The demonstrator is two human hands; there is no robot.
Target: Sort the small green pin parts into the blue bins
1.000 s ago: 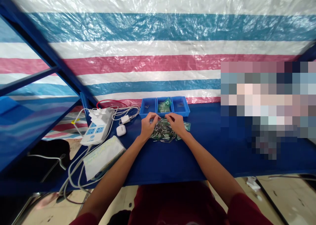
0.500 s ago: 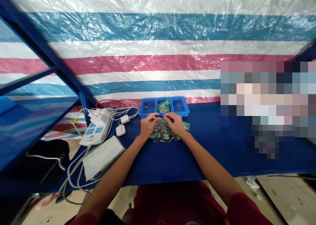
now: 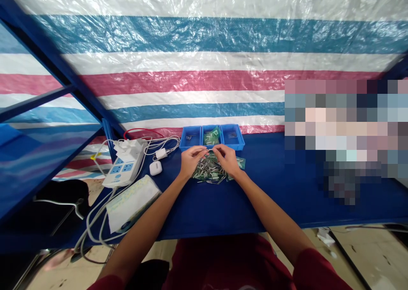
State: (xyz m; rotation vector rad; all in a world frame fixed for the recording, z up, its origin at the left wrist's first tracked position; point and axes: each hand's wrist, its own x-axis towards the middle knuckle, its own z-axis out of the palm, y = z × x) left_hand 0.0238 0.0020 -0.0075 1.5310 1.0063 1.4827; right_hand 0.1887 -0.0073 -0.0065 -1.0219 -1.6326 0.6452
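Observation:
My left hand and my right hand face each other above a pile of thin metal pieces that look like screws or pins. Both are closed in a pinch, thumb against fingers. Between the fingertips spans a small thin metal piece, too small to make out its exact kind. Green plastic bags lie under and beside the pile. Just beyond my fingers stands a blue three-part bin. A few small metal parts sit in its left compartment, and a green bag fills the middle one.
To the left lie a white power strip, coiled cables, a white earphone case and a soft tissue pack. A striped tarp hangs behind the blue table. A blurred-out area covers the right.
My right hand's fingers have shifted slightly, and a little more of the thin metal piece shows between my fingertips. Everything else looks the same.

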